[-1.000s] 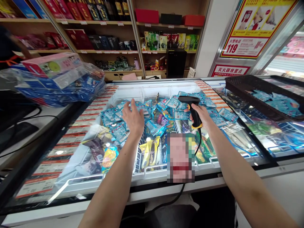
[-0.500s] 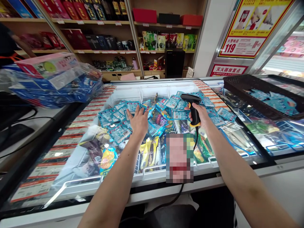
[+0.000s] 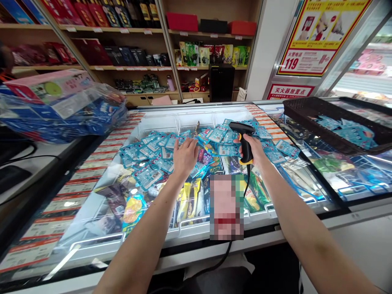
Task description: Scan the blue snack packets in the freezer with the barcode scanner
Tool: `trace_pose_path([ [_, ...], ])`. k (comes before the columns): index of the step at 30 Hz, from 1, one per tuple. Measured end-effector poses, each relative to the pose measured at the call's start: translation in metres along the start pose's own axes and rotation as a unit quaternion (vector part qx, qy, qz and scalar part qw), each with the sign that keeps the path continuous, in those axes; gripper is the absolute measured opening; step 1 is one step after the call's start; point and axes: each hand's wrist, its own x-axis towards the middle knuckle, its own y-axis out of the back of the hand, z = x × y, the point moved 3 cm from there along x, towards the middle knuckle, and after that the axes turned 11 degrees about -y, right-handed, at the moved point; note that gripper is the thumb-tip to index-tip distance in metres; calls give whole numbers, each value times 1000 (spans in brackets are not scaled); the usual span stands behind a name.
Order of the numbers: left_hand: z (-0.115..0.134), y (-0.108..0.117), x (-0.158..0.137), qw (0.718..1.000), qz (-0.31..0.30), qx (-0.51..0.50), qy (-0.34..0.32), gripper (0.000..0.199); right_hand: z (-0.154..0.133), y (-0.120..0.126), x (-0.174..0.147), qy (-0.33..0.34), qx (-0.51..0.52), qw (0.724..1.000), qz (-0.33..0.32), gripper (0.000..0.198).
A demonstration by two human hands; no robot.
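My right hand (image 3: 256,149) is wrapped round the handle of a black and yellow barcode scanner (image 3: 246,150), held over the glass top of a chest freezer (image 3: 174,254). Its cable hangs down toward the front edge. To the left, my left hand (image 3: 185,157) is palm down over small blue packets (image 3: 148,176), fingers slightly bent; whether the fingertips touch a packet is hidden. More blue packets (image 3: 228,150) lie loosely heaped around and behind the scanner. Below the glass sit colourful wrapped frozen goods (image 3: 190,200).
On the right, a dark plastic basket (image 3: 301,109) holds more blue packets. Plastic-wrapped boxes (image 3: 101,116) are stacked at the left. Price labels (image 3: 72,190) line the freezer's glass. Behind stand shelves (image 3: 128,29) of goods, and part of a person shows at the far left edge.
My left hand has moved a little right over the packets, its fingers drawn closer together. The scanner stays in my right hand. The whole view has shifted slightly.
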Motion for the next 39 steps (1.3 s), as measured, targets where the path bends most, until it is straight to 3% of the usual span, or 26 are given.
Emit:
trace_pose_path([
  [6, 7, -16, 24, 995, -28, -87, 34, 42, 1, 1, 0, -15, 6, 1000, 2, 40],
  [11, 18, -38, 54, 990, -45, -91, 96, 47, 0, 0, 0, -9, 16, 1000, -5, 38],
  [16, 13, -56, 71, 987, -79, -54, 131, 50, -1, -1, 0, -7, 7, 1000, -2, 38],
  [20, 3, -60, 74, 985, -106, -47, 130, 55, 0, -1, 1, -9, 3, 1000, -1, 40],
  [24, -4, -53, 69, 972, -130, -67, 184, 57, 1, -1, 1, -13, 12, 1000, -6, 38],
  [29, -20, -37, 47, 960, -40, -136, 242, 41, 2, 0, 1, -26, 6, 1000, -6, 39],
  [33, -36, -33, 21, 924, 34, -260, 280, 35, 1, 0, 0, -29, -2, 1000, -9, 40],
  [36, -36, -34, 7, 899, 83, -337, 266, 36, 0, 0, -2, -34, -10, 999, -15, 41],
  [39, -32, -33, -1, 904, 111, -335, 241, 40, -1, 0, -4, -39, -22, 999, -24, 40],
])
